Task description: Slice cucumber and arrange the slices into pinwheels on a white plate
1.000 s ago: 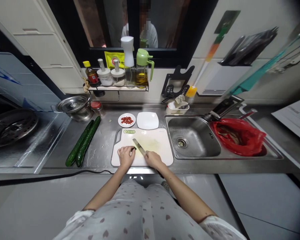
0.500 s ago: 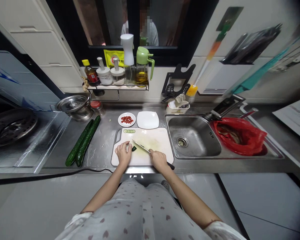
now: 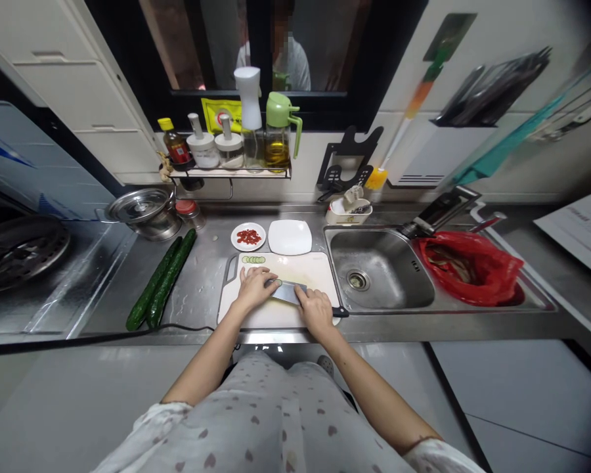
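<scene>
A white cutting board (image 3: 246,318) with a grey rim lies on the counter in front of me. My right hand (image 3: 316,313) is closed around the kitchen knife (image 3: 286,293), whose broad blade lies tilted with its flat side showing and points left. The black handle sticks out behind that hand. At the blade's tip, the fingers of my left hand (image 3: 254,289) close on a small green cucumber piece (image 3: 279,282), largely covered by them. A short row of overlapping cucumber slices (image 3: 253,259) lies along the board's upper left.
Two whole cucumbers (image 3: 170,279) lie to the left, near a lidded steel pot (image 3: 150,213). Behind the board are a small plate of chopped red pieces (image 3: 236,237) and a white plate (image 3: 289,238). A sink (image 3: 379,299) and red plastic bag (image 3: 492,286) are rightward.
My left hand has shifted right and up to the knife tip, its fingers on the small cucumber piece. The knife has turned so its flat side shows.
</scene>
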The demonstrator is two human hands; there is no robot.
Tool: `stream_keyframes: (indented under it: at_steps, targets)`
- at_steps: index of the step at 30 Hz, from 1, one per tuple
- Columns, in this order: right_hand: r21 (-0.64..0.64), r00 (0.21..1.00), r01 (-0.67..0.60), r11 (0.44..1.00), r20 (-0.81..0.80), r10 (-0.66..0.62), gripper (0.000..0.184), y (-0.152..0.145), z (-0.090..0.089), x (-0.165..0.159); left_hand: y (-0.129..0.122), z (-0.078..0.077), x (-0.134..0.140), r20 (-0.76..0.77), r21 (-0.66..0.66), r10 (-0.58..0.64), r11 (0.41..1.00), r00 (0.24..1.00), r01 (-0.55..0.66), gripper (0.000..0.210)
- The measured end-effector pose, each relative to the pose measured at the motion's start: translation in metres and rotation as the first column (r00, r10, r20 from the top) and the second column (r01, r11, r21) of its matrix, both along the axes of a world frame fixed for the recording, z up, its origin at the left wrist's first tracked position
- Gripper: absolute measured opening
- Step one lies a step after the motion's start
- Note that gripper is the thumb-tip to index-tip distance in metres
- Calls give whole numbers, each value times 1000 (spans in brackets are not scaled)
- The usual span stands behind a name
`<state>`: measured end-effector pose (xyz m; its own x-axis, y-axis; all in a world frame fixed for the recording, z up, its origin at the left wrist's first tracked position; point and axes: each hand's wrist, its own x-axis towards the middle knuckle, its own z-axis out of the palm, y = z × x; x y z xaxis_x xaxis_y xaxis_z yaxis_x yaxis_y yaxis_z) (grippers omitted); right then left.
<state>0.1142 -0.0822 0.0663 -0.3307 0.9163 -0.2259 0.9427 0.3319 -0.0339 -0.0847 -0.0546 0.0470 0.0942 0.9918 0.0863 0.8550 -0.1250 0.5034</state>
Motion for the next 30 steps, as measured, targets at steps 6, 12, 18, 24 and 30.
stream_keyframes:
  at_steps: [6, 12, 18, 24, 30]
  targets:
    - [-14, 1000, 7, 1000, -3, -7, 44, -1, 0, 4, 6, -3, 5, 85, -85, -56, 994, 995, 63, 21]
    - [8, 1000, 15, 1000, -3, -15, 43, -4, -10, 13, 13, -12, 14, 196, -138, 131, 985, 972, -105, 10]
    - [44, 998, 52, 998, 17, -52, 45, -4, -17, 28, 35, -27, 0, 231, -279, 508, 852, 830, -443, 17]
    - [24, 997, 79, 997, 10, -79, 46, -4, -20, 32, 61, -40, -5, 182, -253, 584, 806, 791, -536, 16]
    - [-2, 995, 96, 995, -5, -96, 45, -3, -22, 36, 77, -47, 2, 95, -231, 587, 798, 804, -556, 15]
